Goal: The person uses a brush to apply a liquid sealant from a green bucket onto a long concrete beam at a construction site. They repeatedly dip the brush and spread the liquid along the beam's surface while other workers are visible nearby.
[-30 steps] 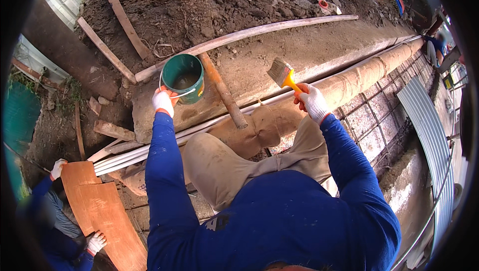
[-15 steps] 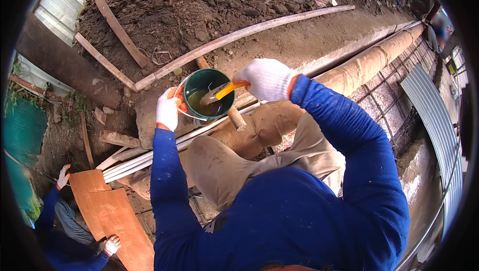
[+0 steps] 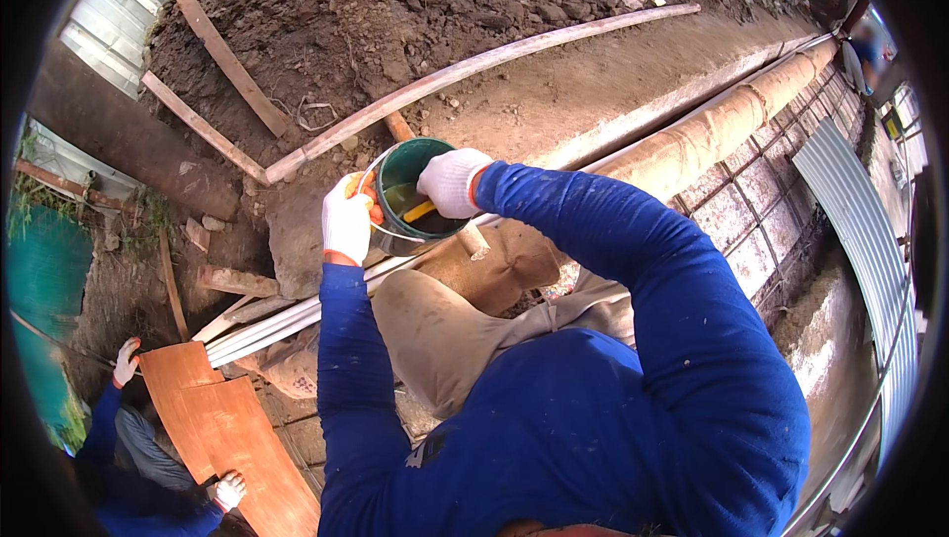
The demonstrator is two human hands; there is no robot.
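My gloved left hand is closed on the left rim of a dark green bucket, which tilts toward me and has a thin pale bail. Murky liquid lies inside it. Over the bucket's mouth is my gloved right hand, closed round the yellow handle of a paintbrush. The brush head is down in the bucket, mostly hidden by the hand and the rim. Both gloves are white with orange palms or cuffs.
Below the bucket runs a burlap-wrapped pipe beside white pipes. A rebar grid lies right, by a corrugated sheet. Timber strips edge the soil. At lower left, a co-worker's gloved hands hold a brown board.
My right hand has moved left and down into the bucket's mouth, taking the brush deeper. The bucket has shifted slightly right and tipped more toward me.
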